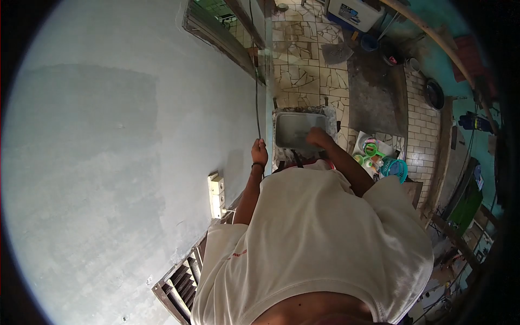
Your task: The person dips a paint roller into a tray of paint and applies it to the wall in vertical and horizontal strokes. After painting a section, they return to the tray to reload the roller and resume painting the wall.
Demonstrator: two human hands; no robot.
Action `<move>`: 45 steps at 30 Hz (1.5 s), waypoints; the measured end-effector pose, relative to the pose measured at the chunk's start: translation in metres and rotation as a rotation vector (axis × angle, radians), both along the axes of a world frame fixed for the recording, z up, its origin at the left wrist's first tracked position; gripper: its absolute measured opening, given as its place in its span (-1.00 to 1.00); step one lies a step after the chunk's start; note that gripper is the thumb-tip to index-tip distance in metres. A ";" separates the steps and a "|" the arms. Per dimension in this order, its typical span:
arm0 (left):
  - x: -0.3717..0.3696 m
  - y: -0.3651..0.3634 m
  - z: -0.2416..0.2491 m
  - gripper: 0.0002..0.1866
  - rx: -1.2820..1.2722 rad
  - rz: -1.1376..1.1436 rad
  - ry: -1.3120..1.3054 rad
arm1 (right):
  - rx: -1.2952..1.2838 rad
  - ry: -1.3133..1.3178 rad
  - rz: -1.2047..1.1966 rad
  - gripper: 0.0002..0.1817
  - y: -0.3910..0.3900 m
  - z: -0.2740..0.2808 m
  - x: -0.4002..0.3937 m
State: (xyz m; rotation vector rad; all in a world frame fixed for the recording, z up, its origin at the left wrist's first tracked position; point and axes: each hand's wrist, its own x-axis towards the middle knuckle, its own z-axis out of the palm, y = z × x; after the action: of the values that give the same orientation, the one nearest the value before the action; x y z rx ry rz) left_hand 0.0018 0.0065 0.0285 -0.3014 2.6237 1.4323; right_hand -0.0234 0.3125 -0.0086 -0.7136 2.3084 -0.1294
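One left hand point(259, 152), with a dark band point(257, 164) at its wrist, is clamped on a dark cord point(256, 92) running upward beside the grey wall point(119, 179). The right hand point(320, 137) is at the near right part of a grey tub point(292, 129); whether its fingers are closed on anything cannot be told. The tub is in front of the person, just right of the cord. Right of the tub is a blue-green basket point(404, 171). A socket strip point(217, 190) is mounted on the wall.
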 end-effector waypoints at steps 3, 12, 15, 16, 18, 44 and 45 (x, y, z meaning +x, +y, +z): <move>0.000 -0.002 -0.006 -0.59 0.005 -0.010 -0.004 | -0.059 -0.148 -0.357 -0.67 -0.014 0.006 0.015; -0.001 0.000 0.000 -0.60 -0.009 0.003 -0.001 | 0.001 0.067 -0.157 -0.77 -0.012 0.012 0.019; -0.002 -0.001 -0.003 -0.60 0.007 0.002 -0.018 | 0.035 0.205 -0.050 -0.79 -0.003 0.002 0.014; -0.002 -0.002 0.001 -0.59 0.013 0.001 -0.032 | 0.005 0.145 -0.142 -0.79 0.001 -0.022 0.013; -0.002 -0.001 0.003 -0.59 -0.004 -0.013 -0.001 | -0.055 0.021 -0.329 -0.80 0.010 -0.062 0.007; 0.001 0.008 -0.015 -0.54 0.006 -0.025 0.005 | -0.985 -1.203 -1.680 -0.85 0.119 0.057 0.104; 0.000 0.008 -0.015 -0.54 0.007 -0.024 -0.003 | -1.043 -1.269 -1.667 -0.85 0.125 0.056 0.106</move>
State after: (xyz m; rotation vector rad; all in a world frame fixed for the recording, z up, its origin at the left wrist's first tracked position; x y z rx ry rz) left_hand 0.0022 0.0142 0.0140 -0.2701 2.6107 1.4323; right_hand 0.0828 0.4372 0.0472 0.8901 0.8258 -1.8775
